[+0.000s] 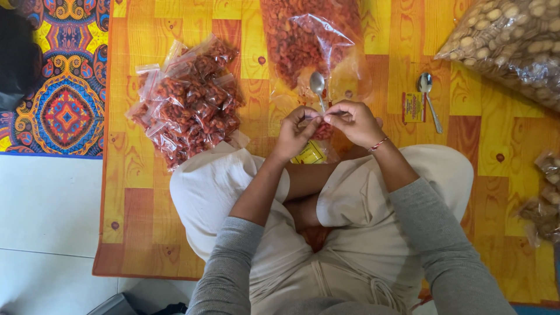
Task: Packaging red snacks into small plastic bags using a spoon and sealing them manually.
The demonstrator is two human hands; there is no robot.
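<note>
We sit cross-legged on an orange wood-pattern mat (146, 192), and both our hands meet just above our knees. Our left hand (296, 132) and right hand (353, 121) pinch the top edge of a small clear pouch (321, 129) of reddish dried fruit, fingers closed on it from either side; the pouch hangs between the hands, near the middle of the scene, with a yellow packet (310, 153) just beneath it. A red thread bracelet (378, 144) circles the right wrist.

Just beyond the hands a metal spoon (317, 84) lies at the mouth of a big open bag (306, 44) of the same reddish fruit. To the left, a heap of filled small pouches (189, 99) rests on the mat. To the right lie a second spoon (427, 96) and a small red-and-yellow sachet (413, 107), and at far right a large bag of pale nuts (513, 44). At the near right edge sit a few pouches of brownish pieces (545, 204).
</note>
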